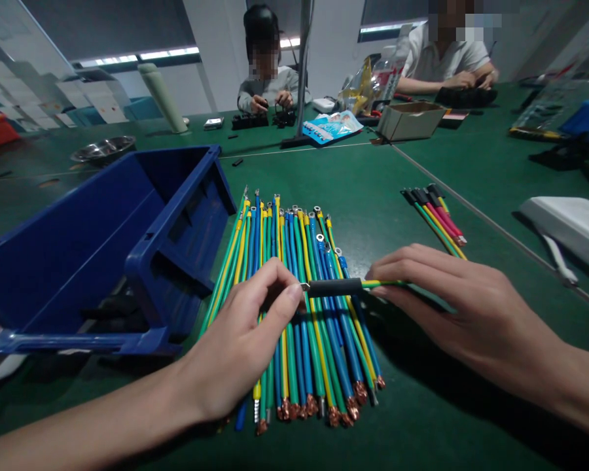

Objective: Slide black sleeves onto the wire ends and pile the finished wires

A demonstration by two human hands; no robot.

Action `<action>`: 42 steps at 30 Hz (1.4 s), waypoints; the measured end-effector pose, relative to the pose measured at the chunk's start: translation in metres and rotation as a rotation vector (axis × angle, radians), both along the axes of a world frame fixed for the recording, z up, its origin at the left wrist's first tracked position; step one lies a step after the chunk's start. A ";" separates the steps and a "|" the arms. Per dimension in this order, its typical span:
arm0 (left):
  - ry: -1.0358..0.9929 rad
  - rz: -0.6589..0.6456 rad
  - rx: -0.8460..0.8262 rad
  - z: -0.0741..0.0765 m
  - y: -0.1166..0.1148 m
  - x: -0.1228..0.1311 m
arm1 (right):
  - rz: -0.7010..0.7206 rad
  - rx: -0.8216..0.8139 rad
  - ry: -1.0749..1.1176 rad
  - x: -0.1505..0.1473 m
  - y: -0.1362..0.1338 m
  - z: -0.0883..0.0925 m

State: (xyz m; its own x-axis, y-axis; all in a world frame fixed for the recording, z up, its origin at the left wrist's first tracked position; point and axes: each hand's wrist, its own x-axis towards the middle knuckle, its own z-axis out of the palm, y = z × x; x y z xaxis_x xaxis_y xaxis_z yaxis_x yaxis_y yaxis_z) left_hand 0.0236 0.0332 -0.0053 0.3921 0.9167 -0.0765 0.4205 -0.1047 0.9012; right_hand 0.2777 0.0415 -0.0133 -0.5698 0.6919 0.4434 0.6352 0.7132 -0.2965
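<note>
My left hand pinches the metal terminal end of a green-yellow wire that carries a black sleeve. My right hand grips the same wire just past the sleeve, fingers closed round it. Both hands hover over a flat bundle of blue, green and yellow wires lying on the green table, ring terminals at the far ends and bare copper strands at the near ends.
A blue plastic bin lies tipped on its side at the left. A small group of sleeved wires lies at the right, a white object beyond it. Two other people sit across the table with a cardboard box and packets.
</note>
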 end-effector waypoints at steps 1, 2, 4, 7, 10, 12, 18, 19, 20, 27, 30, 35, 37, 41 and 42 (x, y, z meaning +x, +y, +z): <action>-0.002 -0.010 -0.005 0.001 0.000 0.000 | -0.017 -0.003 0.012 0.000 0.000 -0.001; -0.005 -0.025 -0.012 0.002 -0.001 0.001 | -0.030 -0.004 0.022 0.000 -0.001 -0.002; -0.005 -0.065 -0.036 0.004 -0.001 0.001 | -0.041 0.002 0.032 0.001 -0.003 -0.003; 0.054 -0.118 -0.059 0.004 -0.001 0.001 | -0.028 0.022 0.015 0.000 -0.006 -0.003; 0.117 -0.126 -0.060 0.005 0.000 0.000 | -0.016 0.015 -0.018 -0.003 -0.006 0.000; 0.116 -0.117 -0.057 0.005 0.001 0.001 | -0.004 0.004 -0.030 -0.005 -0.006 0.002; 0.130 -0.146 -0.002 0.002 0.001 0.002 | -0.038 0.072 -0.060 -0.004 -0.005 0.000; 0.137 -0.153 0.010 0.001 0.001 0.001 | -0.041 0.073 -0.065 -0.004 -0.005 -0.001; 0.142 -0.160 0.017 0.000 0.001 0.001 | -0.041 0.068 -0.067 -0.004 -0.005 -0.002; 0.135 -0.181 0.052 0.001 0.000 0.000 | -0.020 0.033 -0.049 -0.005 -0.006 -0.001; 0.148 -0.180 0.062 0.002 0.001 0.001 | -0.011 0.007 -0.042 -0.004 -0.007 0.000; 0.146 -0.153 0.065 0.000 0.001 0.003 | -0.053 -0.027 -0.033 -0.003 -0.008 0.001; 0.131 -0.141 0.077 0.000 0.001 0.003 | -0.071 -0.043 -0.019 -0.004 -0.008 0.001; 0.097 -0.123 0.104 -0.001 0.001 0.003 | -0.099 -0.043 0.019 -0.005 -0.009 0.001; 0.094 -0.120 0.107 -0.002 0.001 0.004 | -0.109 -0.038 0.027 -0.006 -0.010 0.001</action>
